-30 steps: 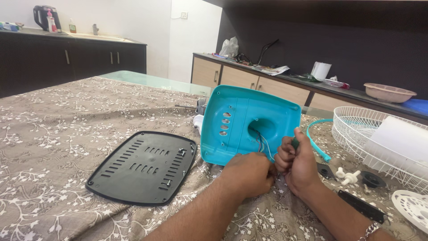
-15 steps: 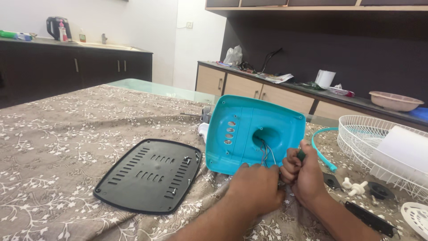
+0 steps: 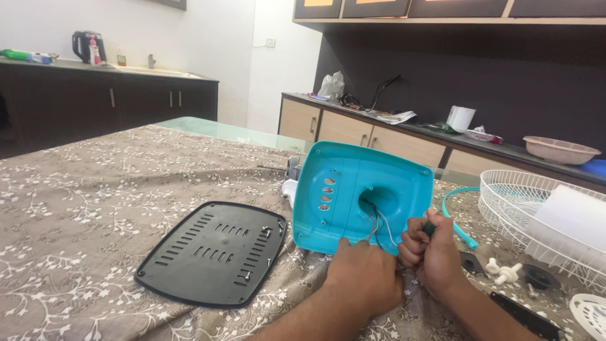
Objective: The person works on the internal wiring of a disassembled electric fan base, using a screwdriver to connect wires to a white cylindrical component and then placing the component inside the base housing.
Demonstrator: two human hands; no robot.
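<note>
Teal plastic under your left hand (image 3: 363, 275): keep that palm closed over the lower edge of the fan base shell (image 3: 360, 202), propped tilted on the patterned tablecloth (image 3: 95, 215). Your right hand (image 3: 432, 256) is fisted around a dark-handled tool (image 3: 430, 228); steady it clear of the thin wires (image 3: 377, 226).

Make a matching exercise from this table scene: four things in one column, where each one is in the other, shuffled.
Things:
1. turquoise fan base shell
2. black vented plate
3. white wire fan guard
4. pink bowl

Places:
A. on the far counter
B. lying flat on the patterned cloth, left of the hands
C. propped on edge, left hand at its lower rim
D. at the table's right edge

Pairs: 1-C, 2-B, 3-D, 4-A
</note>
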